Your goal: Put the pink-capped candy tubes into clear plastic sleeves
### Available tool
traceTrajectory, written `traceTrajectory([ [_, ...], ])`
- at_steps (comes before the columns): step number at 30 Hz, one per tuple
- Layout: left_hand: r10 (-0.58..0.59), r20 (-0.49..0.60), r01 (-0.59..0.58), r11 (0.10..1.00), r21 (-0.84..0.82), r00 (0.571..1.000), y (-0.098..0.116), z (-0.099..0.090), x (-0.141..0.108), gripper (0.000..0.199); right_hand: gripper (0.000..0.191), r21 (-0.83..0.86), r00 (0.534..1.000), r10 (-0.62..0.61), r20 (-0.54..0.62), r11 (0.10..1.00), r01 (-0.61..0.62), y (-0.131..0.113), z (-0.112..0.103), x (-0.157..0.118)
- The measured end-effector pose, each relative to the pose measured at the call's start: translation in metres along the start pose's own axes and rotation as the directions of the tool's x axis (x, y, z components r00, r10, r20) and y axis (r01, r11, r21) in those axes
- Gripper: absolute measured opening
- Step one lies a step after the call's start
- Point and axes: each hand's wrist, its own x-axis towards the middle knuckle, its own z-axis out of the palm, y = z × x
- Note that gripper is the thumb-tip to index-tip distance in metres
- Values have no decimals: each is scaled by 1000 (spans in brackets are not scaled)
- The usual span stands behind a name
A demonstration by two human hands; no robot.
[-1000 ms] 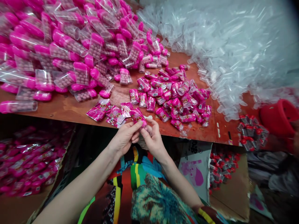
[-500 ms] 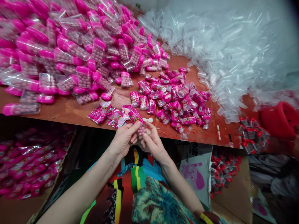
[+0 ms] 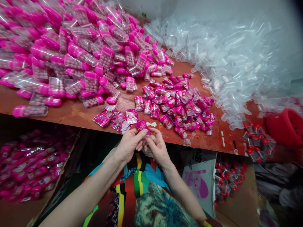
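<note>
Wrapper (image 3: 142, 125), glossy pink, is up in the two hands at the tabletop's near edge, over the gap in front of the lap; I cannot tell whether it touches the wood. I have the left hand (image 3: 131, 142) pinching its side between thumb and fingers. The right hand (image 3: 158, 146) has thumb and fingers curled in close at the lower end, but what they pinch is too blurred for me to tell. I judge the step in hand to be working that lower end with both hands; the next move calls for a steady left pinch and light right fingertips, so the thin film doesn't crease or slip. Below the near edge, a box (image 3: 14, 216) of pink packets stands to the left. On the tabletop (image 3: 75, 115), loose wrappers (image 3: 104, 116) lie by the near edge, just beyond the left hand. Further in, I see a heap of filled packets (image 3: 181, 112); past it, bottles (image 3: 91, 82) pile toward the far left corner and clear tubes (image 3: 224, 75) toward the far right.
</note>
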Motion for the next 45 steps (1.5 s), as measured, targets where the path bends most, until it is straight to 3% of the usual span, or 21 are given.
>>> traceTrajectory([
  [4,0,2,0,999,48,1000,-6,3,-1,25,39,32,999,-21,-43,999,22,7,0,1],
  [10,49,-81,-40,993,115,996,-9,5,-1,24,39,20,999,-13,-50,1000,14,15,-1,1],
  [13,33,-60,-27,995,93,998,-10,5,0,25,38,-7,998,-26,-53,1000,26,15,-2,2],
  [19,-29,-70,37,992,118,997,-12,4,4,30,40,-42,997,62,-41,997,-64,13,0,5],
  [21,-12,-39,18,988,153,999,-12,8,2,33,35,17,991,108,-74,994,-107,3,1,9],
  [24,69,11,-70,981,181,998,-7,13,-4,38,16,118,988,114,-104,988,-101,-32,-4,24],
  [28,161,-88,-137,963,232,983,7,6,-17,42,22,158,974,-142,-174,973,170,-91,-18,52],
  [31,257,-229,-177,931,319,939,16,-14,-19,31,33,-96,945,-275,-179,960,261,-98,-14,68],
  [33,315,-296,-218,923,317,902,19,-30,-13,32,34,-448,937,-341,-75,851,274,-78,1,75],
  [34,328,-315,-233,924,304,890,19,-36,-9,34,35,-634,935,-355,28,716,291,-64,11,77],
  [36,326,-342,-244,934,262,881,19,-46,-1,37,38,-888,923,-328,204,334,315,-36,30,80],
  [38,304,-359,-237,947,217,883,19,-49,5,40,40,-968,927,-292,237,6,250,-16,42,79],
  [39,291,-363,-232,952,197,885,19,-50,6,42,40,-972,929,-288,231,-102,210,-10,45,79],
  [41,276,-364,-228,959,170,889,20,-50,7,45,38,-965,926,-305,220,-205,162,-4,44,76],
  [45,273,-358,-225,959,170,893,22,-49,5,42,32,-963,895,-367,253,-187,195,-1,28,72],
])
